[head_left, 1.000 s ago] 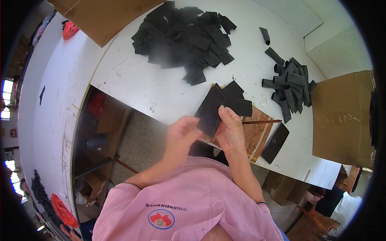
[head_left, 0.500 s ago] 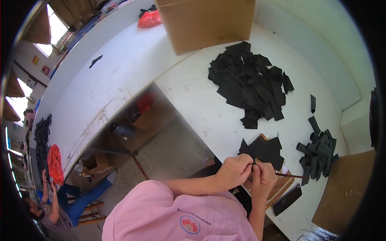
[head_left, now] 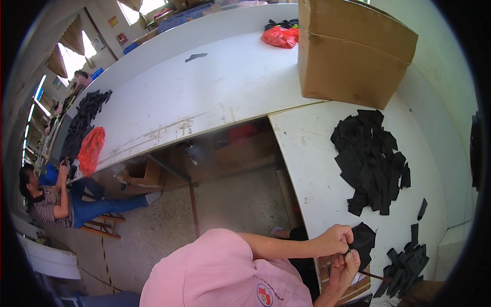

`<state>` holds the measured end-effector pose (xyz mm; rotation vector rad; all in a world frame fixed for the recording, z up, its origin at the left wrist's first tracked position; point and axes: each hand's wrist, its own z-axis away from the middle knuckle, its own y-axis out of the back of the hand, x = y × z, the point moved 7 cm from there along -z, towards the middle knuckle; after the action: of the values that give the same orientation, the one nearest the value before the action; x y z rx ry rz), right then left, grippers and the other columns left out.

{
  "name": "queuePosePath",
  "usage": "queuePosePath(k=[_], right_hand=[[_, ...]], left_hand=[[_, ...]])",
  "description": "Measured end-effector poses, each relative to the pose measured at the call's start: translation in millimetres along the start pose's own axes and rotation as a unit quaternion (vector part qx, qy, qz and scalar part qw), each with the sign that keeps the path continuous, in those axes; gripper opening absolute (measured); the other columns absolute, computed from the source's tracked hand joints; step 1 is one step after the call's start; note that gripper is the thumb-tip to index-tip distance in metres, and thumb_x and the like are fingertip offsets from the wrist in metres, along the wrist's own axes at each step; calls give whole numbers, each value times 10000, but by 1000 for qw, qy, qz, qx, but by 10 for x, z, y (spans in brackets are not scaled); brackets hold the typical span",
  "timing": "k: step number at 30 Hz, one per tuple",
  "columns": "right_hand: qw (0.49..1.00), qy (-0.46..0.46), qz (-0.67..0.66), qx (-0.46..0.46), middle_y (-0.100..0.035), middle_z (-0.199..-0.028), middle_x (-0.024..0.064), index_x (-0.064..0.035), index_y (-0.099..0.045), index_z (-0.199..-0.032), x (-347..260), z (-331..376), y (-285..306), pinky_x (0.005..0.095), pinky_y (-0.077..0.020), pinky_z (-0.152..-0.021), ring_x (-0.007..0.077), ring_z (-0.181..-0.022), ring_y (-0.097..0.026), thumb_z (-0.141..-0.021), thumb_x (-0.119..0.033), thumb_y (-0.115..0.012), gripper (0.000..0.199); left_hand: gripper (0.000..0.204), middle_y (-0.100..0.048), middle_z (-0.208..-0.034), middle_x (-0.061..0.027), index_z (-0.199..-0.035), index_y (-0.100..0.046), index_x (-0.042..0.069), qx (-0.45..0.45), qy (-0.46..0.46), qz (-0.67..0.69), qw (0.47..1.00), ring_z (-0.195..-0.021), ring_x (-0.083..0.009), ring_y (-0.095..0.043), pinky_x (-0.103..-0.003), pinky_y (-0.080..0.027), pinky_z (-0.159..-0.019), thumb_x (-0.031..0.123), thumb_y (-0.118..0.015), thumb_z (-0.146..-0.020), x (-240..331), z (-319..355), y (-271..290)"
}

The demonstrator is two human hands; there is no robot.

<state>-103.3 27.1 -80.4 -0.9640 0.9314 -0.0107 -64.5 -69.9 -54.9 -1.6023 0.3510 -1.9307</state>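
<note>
Black fabric piece [head_left: 350, 249]: located between the two hands, above the near edge of the bench [head_left: 315, 197]; mostly hidden by the fingers, so its folded shape cannot be told. Clock positions are taken from the hands, with 12 o'clock toward the top of the view.

Left hand [head_left: 333, 240]: fingers curled and closed, pinching the piece from the 10 o'clock side. Right hand [head_left: 344, 268]: thumb and fingers closed on the same piece from the 6 o'clock side.

Surroundings:
- Black fabric stack [head_left: 364, 239]: at 2 o'clock, just beside the hands.
- Board [head_left: 362, 287]: at 5 o'clock, partly hidden by the right hand.
- Brown rod [head_left: 374, 276]: between 4 and 5 o'clock, pointing away from the hands.
- Heap of folded black strips [head_left: 407, 265]: between 3 and 4 o'clock.
- Single black strip [head_left: 422, 209]: at 2 o'clock, apart from that heap.
- Pile of flat black pieces [head_left: 369, 162]: between 12 and 1 o'clock.
- Cardboard box [head_left: 353, 64]: at 12 o'clock, beyond the pile.
- Seated co-worker [head_left: 57, 207]: between 9 and 10 o'clock, well apart.
</note>
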Motion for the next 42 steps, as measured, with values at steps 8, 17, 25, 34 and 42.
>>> queuePosePath(k=[8, 17, 25, 34, 42], right_hand=[[996, 26, 64, -63, -535, -969, 97, 3, -471, -1015, -13, -76, -88, 313, -445, -816, 180, -945, -523, -872, -172, -477, 227], [747, 218, 628, 4, -535, -794, 196, 37, -507, -900, -305, 305, -272, 406, -425, -636, 335, -750, -546, -761, -308, -538, 374], [932, 269, 237, 46, -535, -949, 82, 19, -497, -962, -552, 626, -40, 290, -420, -802, 164, -893, -520, -860, -133, -483, 184], [848, 304, 413, 133, -485, -683, 30, -3, -473, -719, -745, 791, -360, 210, -367, -542, 78, -604, -450, -772, -2, -517, 68], [865, 277, 362, 212, -521, -828, 57, 1, -506, -741, -860, 937, -134, 197, -394, -538, 65, -623, -474, -794, -16, -514, 56]], left_hand=[[241, -521, -607, -108, -864, -472, -12, 172, -415, -266, 853, -531, -167, -505, -244, -387, -506, -69, -488, -631, 453, 257, 5], [379, -498, -566, -40, -950, -463, -55, -229, -74, -21, 970, -439, -87, -411, -219, -298, -387, -78, -505, -574, 160, 220, -336], [484, -533, -757, -46, -1149, -430, -50, -106, -147, -104, 978, -557, -57, -467, -190, -351, -468, -85, -471, -669, 226, 407, -542], [238, -560, -900, -130, -915, -549, -8, 78, -409, -360, 835, -738, -202, -570, -246, -465, -613, -106, -547, -698, 336, 639, -671], [164, -566, -823, -90, -918, -445, 24, -105, -26, -32, 994, -539, -74, -496, -173, -390, -444, -66, -500, -792, -93, 288, -773]])
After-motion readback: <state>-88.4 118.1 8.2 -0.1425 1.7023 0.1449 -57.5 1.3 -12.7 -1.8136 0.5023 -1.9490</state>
